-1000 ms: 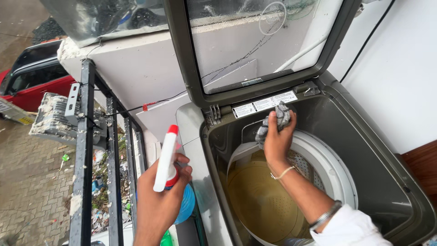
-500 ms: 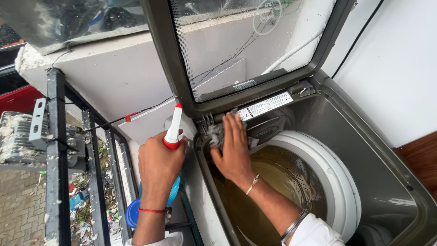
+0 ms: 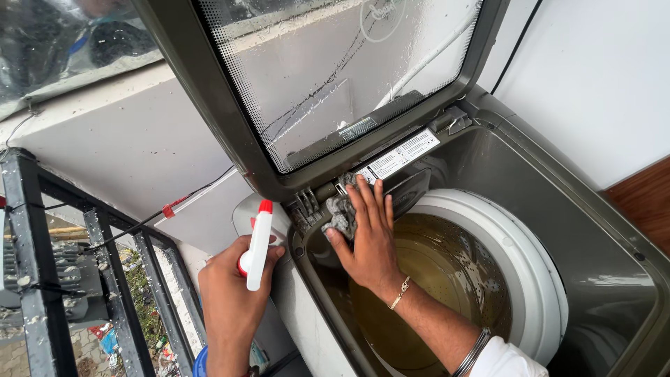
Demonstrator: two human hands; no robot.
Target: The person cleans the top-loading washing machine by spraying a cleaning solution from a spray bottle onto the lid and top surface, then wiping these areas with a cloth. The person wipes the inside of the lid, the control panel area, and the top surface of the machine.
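Observation:
My right hand (image 3: pixel 370 234) lies flat with fingers spread, pressing a grey cloth (image 3: pixel 339 209) against the back left inner corner of an open top-loading washing machine (image 3: pixel 558 174), just below the lid hinge. My left hand (image 3: pixel 230 293) grips a spray bottle (image 3: pixel 256 246) with a white head and red nozzle tip, held upright outside the machine's left side. Most of the bottle's blue body is hidden behind my hand. The machine's drum (image 3: pixel 440 279) holds murky yellowish water inside a white ring.
The glass lid (image 3: pixel 328 63) stands raised at the back, with a white label strip (image 3: pixel 398 155) beneath it. A black metal railing (image 3: pixel 42 279) runs along the left, with litter on the ground below. White walls stand behind and to the right.
My right hand with the cloth slid from the back middle of the tub rim to the left corner by the hinge. The view shifted; my left hand keeps holding the bottle.

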